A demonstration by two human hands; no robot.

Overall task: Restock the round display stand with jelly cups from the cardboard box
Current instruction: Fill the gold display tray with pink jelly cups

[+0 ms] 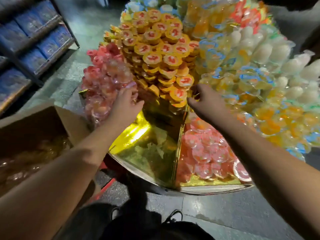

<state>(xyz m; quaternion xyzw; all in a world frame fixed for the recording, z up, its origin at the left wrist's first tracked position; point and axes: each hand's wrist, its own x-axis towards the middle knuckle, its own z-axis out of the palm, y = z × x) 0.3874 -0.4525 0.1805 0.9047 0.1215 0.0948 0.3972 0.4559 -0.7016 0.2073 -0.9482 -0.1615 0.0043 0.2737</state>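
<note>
The round display stand (pixel 143 149) has gold-foil wedge compartments. Its middle wedge holds a tall stack of yellow jelly cups (pixel 161 54) with red-marked lids, and bare gold foil shows at the wedge's front. My left hand (pixel 127 103) reaches to the left foot of that stack, fingers curled; whether it holds a cup is hidden. My right hand (pixel 202 99) is at the right foot of the stack, fingers bent toward the lowest cups. The cardboard box (pixel 34 129) stands open at the left, with clear-wrapped jelly cups inside.
Pink jelly cups (pixel 105 78) fill the wedge on the left, pink-red cups (pixel 207 153) the near right wedge, orange and white cups (pixel 259 70) the right side. A shelf of blue packs (pixel 31 37) stands far left. Grey floor lies below.
</note>
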